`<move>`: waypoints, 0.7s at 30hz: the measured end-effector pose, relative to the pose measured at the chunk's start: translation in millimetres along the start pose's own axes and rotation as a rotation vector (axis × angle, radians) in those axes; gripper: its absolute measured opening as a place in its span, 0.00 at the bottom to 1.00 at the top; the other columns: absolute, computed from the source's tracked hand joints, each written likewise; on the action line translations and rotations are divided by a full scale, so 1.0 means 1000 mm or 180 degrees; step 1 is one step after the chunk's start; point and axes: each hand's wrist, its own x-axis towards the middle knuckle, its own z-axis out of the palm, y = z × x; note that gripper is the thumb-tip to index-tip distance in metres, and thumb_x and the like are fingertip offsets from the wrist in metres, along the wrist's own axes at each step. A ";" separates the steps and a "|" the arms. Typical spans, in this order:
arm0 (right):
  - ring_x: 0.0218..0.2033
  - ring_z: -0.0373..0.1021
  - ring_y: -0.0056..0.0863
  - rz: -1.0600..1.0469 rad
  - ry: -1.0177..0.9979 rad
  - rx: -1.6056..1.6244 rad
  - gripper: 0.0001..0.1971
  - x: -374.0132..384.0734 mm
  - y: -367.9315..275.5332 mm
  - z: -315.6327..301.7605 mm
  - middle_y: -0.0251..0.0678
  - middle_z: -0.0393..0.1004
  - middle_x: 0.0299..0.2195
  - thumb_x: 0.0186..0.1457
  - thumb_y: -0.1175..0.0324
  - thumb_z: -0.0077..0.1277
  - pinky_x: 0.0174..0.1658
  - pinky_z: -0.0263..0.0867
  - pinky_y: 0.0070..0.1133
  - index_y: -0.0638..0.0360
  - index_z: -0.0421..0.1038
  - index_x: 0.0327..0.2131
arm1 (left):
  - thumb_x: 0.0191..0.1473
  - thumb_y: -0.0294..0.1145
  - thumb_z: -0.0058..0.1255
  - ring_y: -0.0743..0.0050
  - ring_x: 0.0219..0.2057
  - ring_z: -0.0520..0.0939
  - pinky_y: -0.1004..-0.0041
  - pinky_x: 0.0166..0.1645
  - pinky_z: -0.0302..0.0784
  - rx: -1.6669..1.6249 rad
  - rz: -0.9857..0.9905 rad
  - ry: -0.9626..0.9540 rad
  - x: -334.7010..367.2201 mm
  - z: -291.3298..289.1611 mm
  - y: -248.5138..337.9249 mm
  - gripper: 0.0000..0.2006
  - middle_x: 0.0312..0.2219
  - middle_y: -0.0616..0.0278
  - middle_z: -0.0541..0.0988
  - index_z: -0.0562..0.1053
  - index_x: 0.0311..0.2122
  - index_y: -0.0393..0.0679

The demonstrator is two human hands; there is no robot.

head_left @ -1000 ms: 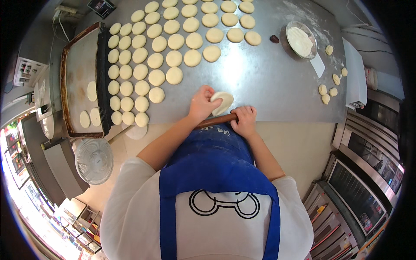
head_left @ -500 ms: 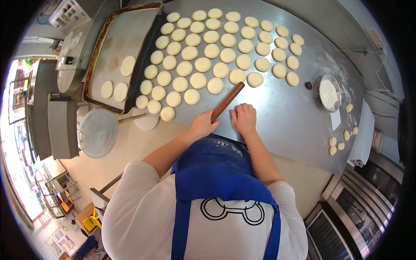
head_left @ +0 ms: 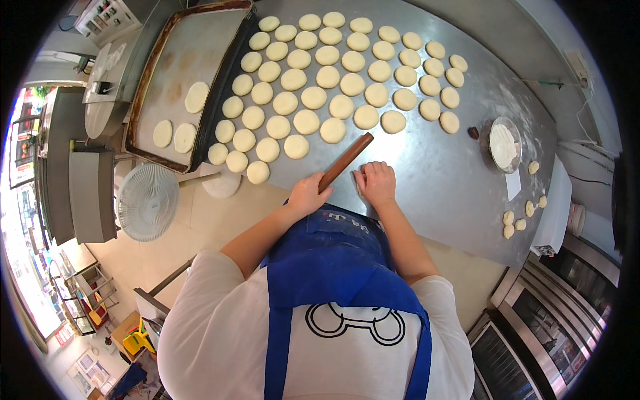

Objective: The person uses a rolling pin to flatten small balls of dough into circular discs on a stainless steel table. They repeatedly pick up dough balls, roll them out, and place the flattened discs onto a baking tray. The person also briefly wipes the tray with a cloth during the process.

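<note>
My left hand point(head_left: 309, 194) is closed round the near end of a brown wooden rolling pin point(head_left: 347, 160). The pin slants up to the right, its far tip just short of the dough rounds. My right hand point(head_left: 377, 181) rests palm down on the metal table point(head_left: 433, 193), with nothing visible in it and the thumb apart from slightly bent fingers. Beyond both hands, pale flattened dough rounds point(head_left: 333, 131) lie in rows across the table. The round closest to the pin's tip is a dough round point(head_left: 393, 122) at the front of the rows.
On the left stands a dark-rimmed baking tray point(head_left: 175, 73) with three flat dough pieces point(head_left: 185, 138). A bowl of flour point(head_left: 505, 145) sits at the right, near a small dark lump point(head_left: 473, 133) and several small dough balls point(head_left: 509, 218). A fan point(head_left: 148, 202) stands below the tray.
The rolling pin and my left hand have shifted slightly down and to the left, so the tip is farther from the dough rounds. My right hand has hardly moved.
</note>
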 end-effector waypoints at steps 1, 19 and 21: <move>0.32 0.69 0.36 -0.0021 0.0058 0.0008 0.12 -0.002 0.000 0.000 0.34 0.73 0.27 0.51 0.57 0.62 0.36 0.63 0.32 0.52 0.72 0.26 | 0.54 0.44 0.60 0.41 0.39 0.84 0.55 0.44 0.79 0.0008 0.0032 0.0011 -0.001 0.001 -0.001 0.22 0.36 0.43 0.83 0.75 0.50 0.41; 0.56 0.61 0.43 0.1427 0.0186 -0.0661 0.17 -0.084 0.015 -0.039 0.40 0.69 0.50 0.53 0.53 0.58 0.60 0.50 0.45 0.51 0.74 0.42 | 0.55 0.46 0.58 0.51 0.66 0.65 0.52 0.67 0.61 0.2027 0.1830 0.0110 0.026 0.024 0.043 0.35 0.63 0.44 0.66 0.63 0.64 0.40; 0.51 0.64 0.42 0.1561 -0.0160 -0.0601 0.17 -0.083 0.021 -0.040 0.38 0.71 0.45 0.52 0.53 0.58 0.56 0.54 0.43 0.52 0.74 0.41 | 0.56 0.50 0.56 0.53 0.71 0.54 0.48 0.70 0.50 0.2077 0.1594 -0.0127 0.044 0.024 0.050 0.39 0.68 0.47 0.57 0.59 0.66 0.36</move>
